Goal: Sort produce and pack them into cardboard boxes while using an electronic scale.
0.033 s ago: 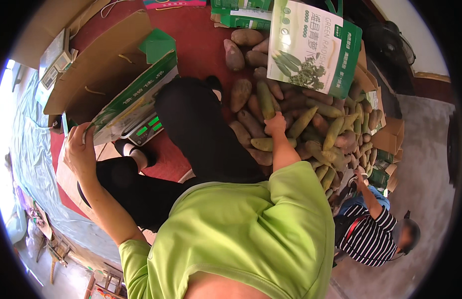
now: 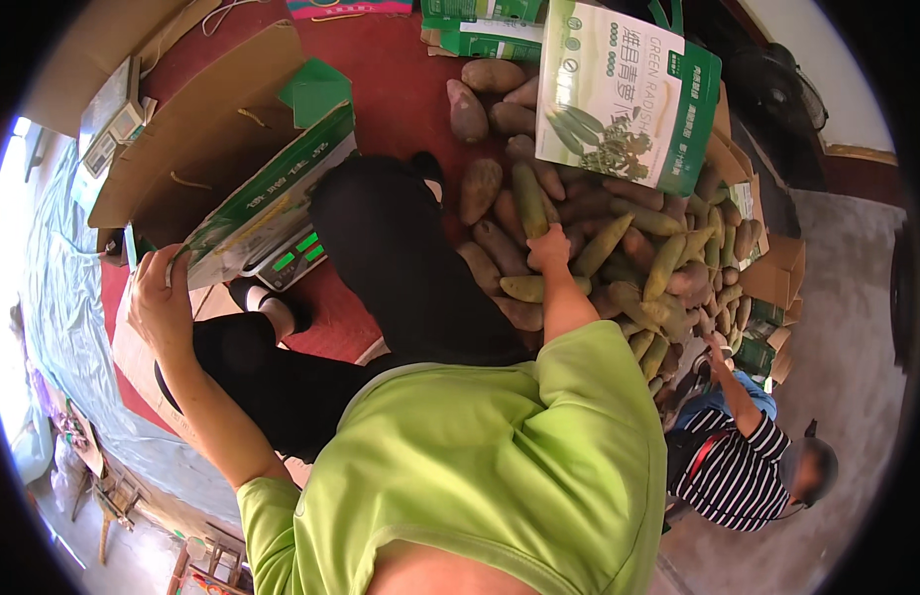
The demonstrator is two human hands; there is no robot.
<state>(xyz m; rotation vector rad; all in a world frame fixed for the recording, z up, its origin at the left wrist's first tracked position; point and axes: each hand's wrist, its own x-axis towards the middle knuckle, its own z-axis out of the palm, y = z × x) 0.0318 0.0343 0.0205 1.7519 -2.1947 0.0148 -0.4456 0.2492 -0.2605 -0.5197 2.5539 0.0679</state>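
My left hand (image 2: 163,297) pinches the near corner of an open cardboard box (image 2: 272,203) with a green and white printed side. The box rests on a digital scale (image 2: 287,263) with lit green displays; its inside shows only in part. My right hand (image 2: 549,248) is closed round the near end of a long green radish (image 2: 527,193). That radish lies at the left part of a large heap of radishes (image 2: 663,263), some green and some brownish with soil. Beyond the radish, several brownish ones (image 2: 480,188) lie close by.
A green and white carton (image 2: 619,99) sits at the heap's far side. Behind it to the right stands a black fan (image 2: 777,89). At the lower right, a person in a striped shirt (image 2: 733,466) reaches toward the heap. Another device (image 2: 108,129) stands at the far left.
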